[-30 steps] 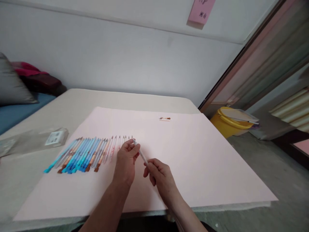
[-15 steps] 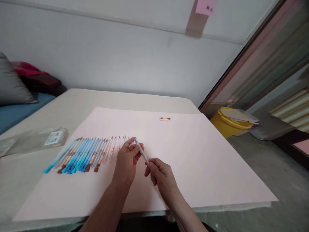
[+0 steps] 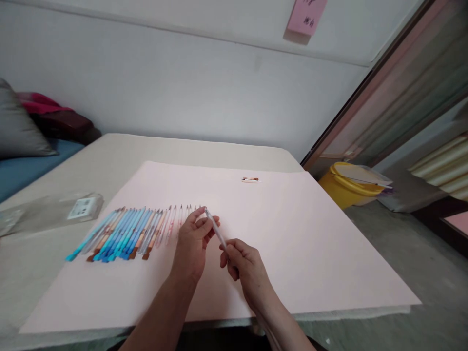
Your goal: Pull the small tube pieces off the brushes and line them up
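A pale, clear-barrelled pen (image 3: 217, 232) slants between my two hands above the pink sheet. Its upper end is pinched in my left hand (image 3: 193, 240), the thumb and fingertips close to the tip. Lower down, my right hand (image 3: 244, 265) is closed around the other end of the barrel, which the fingers partly hide. Left of my hands lies a row of blue, brown and clear pens (image 3: 124, 234), side by side. Several slim refills (image 3: 170, 224) with red marks lie between that row and my left hand, which covers part of them.
The pink sheet (image 3: 310, 253) covers most of the table. At its back lie a short brown pen part (image 3: 250, 179) and a thin stick. A clear plastic bag (image 3: 47, 214) with a label is at left. A yellow bucket (image 3: 338, 187) stands beyond the right edge.
Both hands keep their hold on the pen, with only a very slight shift. The pink note on the wall hangs differently, its lower edge swung downward.
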### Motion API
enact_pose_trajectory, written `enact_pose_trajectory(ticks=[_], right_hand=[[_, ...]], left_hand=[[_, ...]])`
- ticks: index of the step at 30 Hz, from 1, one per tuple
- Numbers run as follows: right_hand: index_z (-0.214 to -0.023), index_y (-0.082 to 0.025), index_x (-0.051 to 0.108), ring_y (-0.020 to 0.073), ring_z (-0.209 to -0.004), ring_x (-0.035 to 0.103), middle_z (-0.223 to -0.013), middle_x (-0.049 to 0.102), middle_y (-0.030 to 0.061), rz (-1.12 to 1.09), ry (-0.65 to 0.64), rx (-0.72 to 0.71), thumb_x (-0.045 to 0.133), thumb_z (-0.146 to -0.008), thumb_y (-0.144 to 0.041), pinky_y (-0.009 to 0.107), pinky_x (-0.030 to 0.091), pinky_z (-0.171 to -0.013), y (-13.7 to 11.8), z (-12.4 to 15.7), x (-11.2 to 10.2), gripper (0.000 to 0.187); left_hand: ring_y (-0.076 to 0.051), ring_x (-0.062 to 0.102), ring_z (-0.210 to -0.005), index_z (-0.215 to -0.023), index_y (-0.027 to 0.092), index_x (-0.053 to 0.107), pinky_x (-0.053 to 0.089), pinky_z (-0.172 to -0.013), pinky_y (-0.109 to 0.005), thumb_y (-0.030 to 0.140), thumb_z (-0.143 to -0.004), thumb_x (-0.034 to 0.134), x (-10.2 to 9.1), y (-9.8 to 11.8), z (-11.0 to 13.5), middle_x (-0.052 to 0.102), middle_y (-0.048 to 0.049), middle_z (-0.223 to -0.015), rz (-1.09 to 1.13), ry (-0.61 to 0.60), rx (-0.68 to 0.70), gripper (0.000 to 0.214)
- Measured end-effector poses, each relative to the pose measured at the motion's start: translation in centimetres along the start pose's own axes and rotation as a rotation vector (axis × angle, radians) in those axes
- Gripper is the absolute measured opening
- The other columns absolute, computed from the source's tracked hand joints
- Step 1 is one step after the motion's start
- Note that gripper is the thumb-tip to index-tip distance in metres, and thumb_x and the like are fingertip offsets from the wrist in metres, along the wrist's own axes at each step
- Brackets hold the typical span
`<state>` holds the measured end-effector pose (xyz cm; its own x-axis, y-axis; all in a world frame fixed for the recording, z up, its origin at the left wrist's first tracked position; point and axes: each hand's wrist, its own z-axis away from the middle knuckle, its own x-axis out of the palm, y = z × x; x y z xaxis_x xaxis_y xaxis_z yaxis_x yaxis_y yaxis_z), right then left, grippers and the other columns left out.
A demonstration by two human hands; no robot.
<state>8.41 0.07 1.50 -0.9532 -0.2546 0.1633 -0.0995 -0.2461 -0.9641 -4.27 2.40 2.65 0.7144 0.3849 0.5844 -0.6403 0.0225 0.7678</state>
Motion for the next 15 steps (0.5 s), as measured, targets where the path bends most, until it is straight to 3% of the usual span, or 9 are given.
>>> enact_pose_trajectory(ticks=[4, 10, 15], right_hand=[[-0.081, -0.013, 0.059, 0.0036, -0.039, 0.033, -0.061, 0.057, -0.0004, 0.022, 0.014, 0.003, 0.049, -0.086, -0.032, 0.020, 0.019, -0.040, -0.03, -0.05, 0.17, 0.023], [-0.083, -0.013, 0.060, 0.0031, -0.039, 0.034, -0.061, 0.057, -0.0004, -0.010, 0.004, 0.000, 0.048, -0.087, -0.032, 0.020, 0.019, -0.040, 0.05, -0.08, 0.02, 0.023], [-0.084, -0.013, 0.061, 0.0032, -0.040, 0.035, -0.062, 0.057, -0.0002, 0.010, 0.011, 0.006, 0.048, -0.087, -0.032, 0.020, 0.019, -0.040, 0.16, -0.12, 0.16, 0.023]], left_hand=[[-0.011, 0.058, -0.072, -0.105, 0.015, 0.058, 0.045, -0.076, -0.028, 0.020, -0.064, 0.075, 0.04, -0.14, -0.06, 0.062, 0.0000, -0.075, -0.046, 0.071, 0.000, 0.044], [-0.016, 0.061, -0.082, -0.107, 0.015, 0.057, 0.045, -0.080, -0.033, 0.019, -0.066, 0.072, -0.03, 0.07, 0.00, 0.065, -0.0045, -0.078, -0.009, -0.016, 0.003, 0.043], [-0.011, 0.057, -0.073, -0.102, 0.016, 0.060, 0.044, -0.073, -0.028, 0.023, -0.063, 0.075, 0.12, -0.16, 0.02, 0.061, -0.0004, -0.077, -0.069, 0.048, 0.001, 0.042]])
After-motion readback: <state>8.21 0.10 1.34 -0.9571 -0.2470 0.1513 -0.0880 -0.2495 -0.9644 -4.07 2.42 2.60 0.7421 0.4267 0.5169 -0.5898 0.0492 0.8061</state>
